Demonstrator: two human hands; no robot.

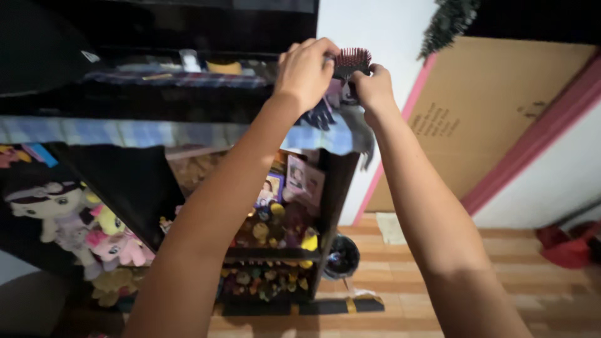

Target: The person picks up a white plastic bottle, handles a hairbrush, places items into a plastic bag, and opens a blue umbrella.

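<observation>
Head view: both hands, left hand (305, 70) and right hand (374, 87), close their fingers around a bristly, rounded hairbrush (351, 61).

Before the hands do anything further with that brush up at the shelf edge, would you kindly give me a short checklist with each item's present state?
1. Left hand touching the dark red bristled hairbrush: ok.
2. Right hand gripping below the brush head: ok, though the handle is hidden.
3. Brush bristles free of debris: cannot tell.
4. Blue checked cloth lying flat along the black shelf unit: ok.
5. Small toys on the lower shelves staying inside: ok.
6. Striped wooden floor near the shelf free of things: not ok, a dark round object sits there.
</observation>
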